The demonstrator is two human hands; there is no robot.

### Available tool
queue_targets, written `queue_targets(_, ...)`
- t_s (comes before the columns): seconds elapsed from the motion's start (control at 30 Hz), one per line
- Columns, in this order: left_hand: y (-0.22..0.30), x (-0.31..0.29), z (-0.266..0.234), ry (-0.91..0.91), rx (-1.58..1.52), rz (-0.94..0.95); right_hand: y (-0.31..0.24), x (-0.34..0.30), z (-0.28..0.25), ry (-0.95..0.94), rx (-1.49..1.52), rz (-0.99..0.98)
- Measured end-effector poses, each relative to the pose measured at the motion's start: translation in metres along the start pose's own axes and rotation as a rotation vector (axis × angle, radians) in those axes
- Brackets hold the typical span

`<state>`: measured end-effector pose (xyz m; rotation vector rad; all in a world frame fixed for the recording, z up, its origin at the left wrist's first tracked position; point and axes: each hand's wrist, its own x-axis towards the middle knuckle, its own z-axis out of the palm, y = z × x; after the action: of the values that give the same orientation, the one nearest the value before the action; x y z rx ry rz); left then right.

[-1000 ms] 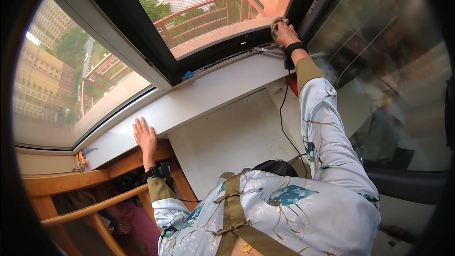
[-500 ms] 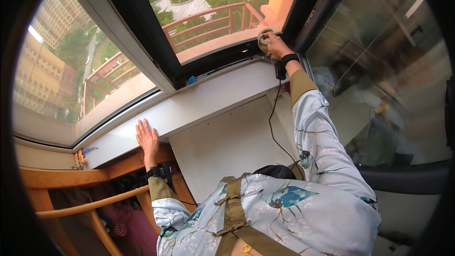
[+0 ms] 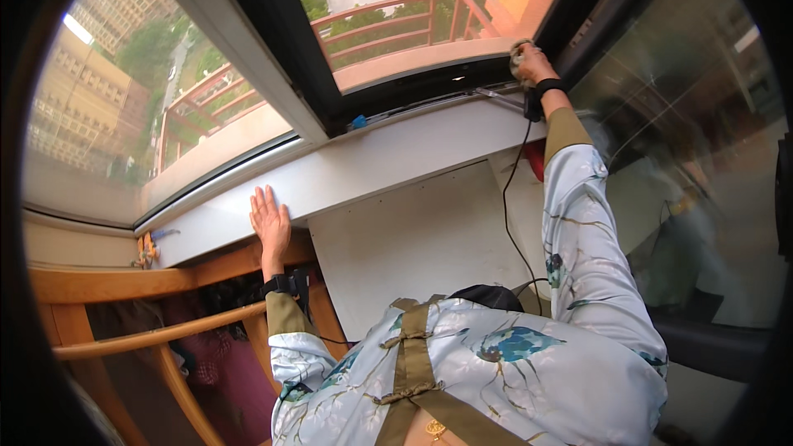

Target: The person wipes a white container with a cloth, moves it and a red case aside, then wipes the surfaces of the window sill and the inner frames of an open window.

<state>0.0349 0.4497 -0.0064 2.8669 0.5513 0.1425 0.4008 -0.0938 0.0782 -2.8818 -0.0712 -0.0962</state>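
Note:
At the right corner of the black window frame [image 3: 396, 92], my right hand [image 3: 537, 66] is closed around a greyish cloth [image 3: 517, 56]. The cloth touches the frame's lower right corner; part of it is hidden behind my fingers. My left hand [image 3: 270, 223] lies flat on the white windowsill [image 3: 372, 155], its fingers stretched out and nothing in them. A black band with a small device and a cable sits on each wrist.
A wooden railing [image 3: 157, 339] stands at the lower left with fabric behind it. Small orange and blue items [image 3: 149, 246] lie at the sill's left end, and a blue bit [image 3: 358, 122] by the frame. A glass pane [image 3: 686, 116] stands at the right. A red railing [image 3: 396, 25] runs outside.
My right hand has shifted with the cloth along the frame's lower edge, closer to its right corner. My left hand stays flat on the sill. The whole view has tilted slightly.

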Motion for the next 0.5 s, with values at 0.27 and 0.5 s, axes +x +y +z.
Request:
queue_targets(0.27,0.005,-0.004,-0.006,0.012,-0.015,-0.031,-0.07,-0.039,0.013,-0.044,0.223,-0.196)
queue_targets(0.5,0.002,-0.002,-0.002,0.021,-0.037,-0.04,-0.189,-0.086,0.033,-0.087,0.339,-0.461)
